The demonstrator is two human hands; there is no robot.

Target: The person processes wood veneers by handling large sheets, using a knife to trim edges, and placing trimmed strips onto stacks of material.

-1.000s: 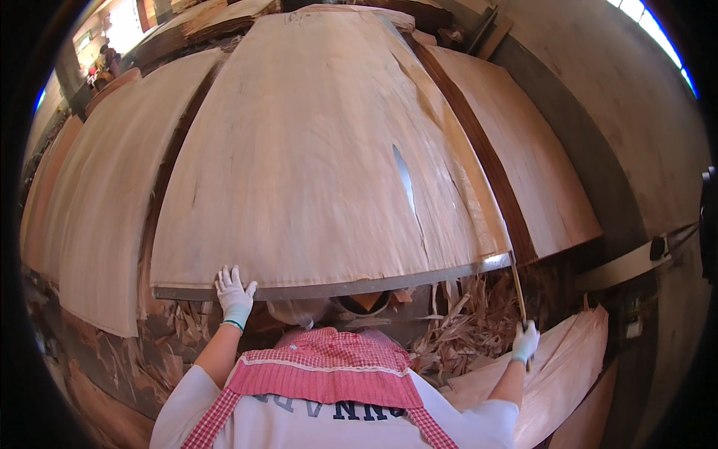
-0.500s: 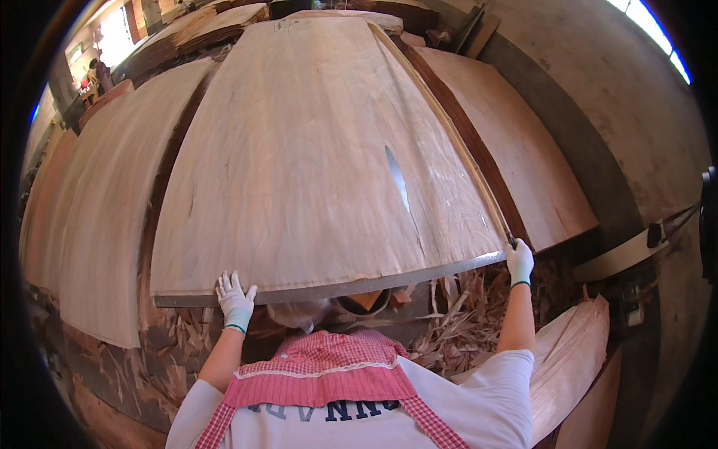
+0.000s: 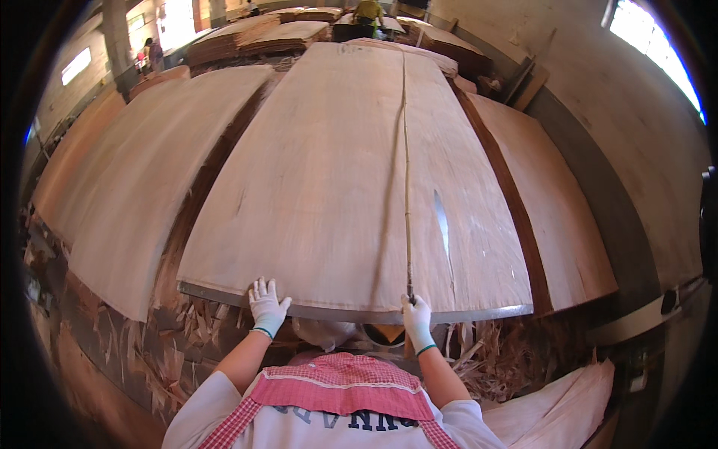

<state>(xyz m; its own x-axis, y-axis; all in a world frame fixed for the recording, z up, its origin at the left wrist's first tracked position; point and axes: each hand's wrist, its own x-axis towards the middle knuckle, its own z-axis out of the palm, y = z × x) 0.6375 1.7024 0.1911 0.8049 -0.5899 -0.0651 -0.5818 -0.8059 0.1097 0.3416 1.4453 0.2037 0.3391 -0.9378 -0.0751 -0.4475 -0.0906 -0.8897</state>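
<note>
A large pale wood veneer sheet [image 3: 321,187] stretches away in front of me, with a dark metal-looking strip [image 3: 493,313] along its near edge. Right of its middle, a long narrow split [image 3: 443,224] shows a bright blue-white sheen. My left hand [image 3: 268,305], in a white glove, rests open with fingers spread on the near edge. In my gloved right hand [image 3: 416,314] is the dark near end of a long thin stick [image 3: 407,172]. It points away over the sheet, and a shadow falls to its left.
Stacks of veneer stand close on the left [image 3: 149,165] and right [image 3: 553,202]. Veneer scraps [image 3: 479,367] litter the space below the near edge. A loose veneer piece [image 3: 557,411] lies at lower right. A person [image 3: 368,13] is at the far end, beyond more stacks.
My right hand has brought the stick leftward from the sheet's right edge to right of its middle. My left hand stays open at the near edge. The view has tilted up.
</note>
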